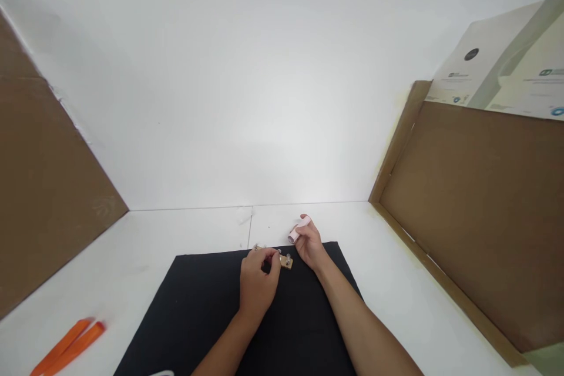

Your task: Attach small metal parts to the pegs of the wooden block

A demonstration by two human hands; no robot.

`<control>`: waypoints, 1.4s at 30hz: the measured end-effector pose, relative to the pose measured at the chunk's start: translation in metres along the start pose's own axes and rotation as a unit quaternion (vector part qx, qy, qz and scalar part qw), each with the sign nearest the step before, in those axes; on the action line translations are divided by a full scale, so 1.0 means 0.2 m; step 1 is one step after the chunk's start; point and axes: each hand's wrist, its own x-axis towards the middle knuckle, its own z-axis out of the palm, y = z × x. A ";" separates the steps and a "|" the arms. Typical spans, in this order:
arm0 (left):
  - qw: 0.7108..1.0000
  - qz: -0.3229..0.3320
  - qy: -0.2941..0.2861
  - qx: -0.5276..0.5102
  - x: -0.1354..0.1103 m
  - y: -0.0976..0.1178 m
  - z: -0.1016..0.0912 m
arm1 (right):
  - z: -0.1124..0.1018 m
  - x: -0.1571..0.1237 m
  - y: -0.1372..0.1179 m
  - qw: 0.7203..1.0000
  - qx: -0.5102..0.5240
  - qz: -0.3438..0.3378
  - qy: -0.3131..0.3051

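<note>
A small tan wooden piece (285, 262) with little metal pegs on it lies at the far edge of a black mat (198, 311). My left hand (258, 282) rests over its left end, fingers curled and pinched on it. My right hand (309, 245) is just right of the piece, closed around a small pale pink cylinder (296, 231) that sticks out past the fingers, above the mat's far edge.
The mat lies on a white table (396, 282). Orange flat tools (70, 345) lie at the near left. Brown cardboard panels stand at the left (39, 188) and right (476, 205), with a printed box (506, 64) behind the right one. A white wall is behind.
</note>
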 end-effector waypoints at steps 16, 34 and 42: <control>1.000 0.004 -0.002 -0.001 0.00 -0.01 0.00 | 0.01 0.01 0.03 0.998 -0.054 -0.034 0.006; 1.000 0.012 0.008 0.012 -0.01 0.00 0.00 | 0.00 0.00 0.01 0.999 -0.025 -0.003 -0.028; 1.000 0.008 -0.001 0.015 -0.01 0.00 0.00 | 0.01 0.00 0.04 0.996 -0.079 -0.044 -0.016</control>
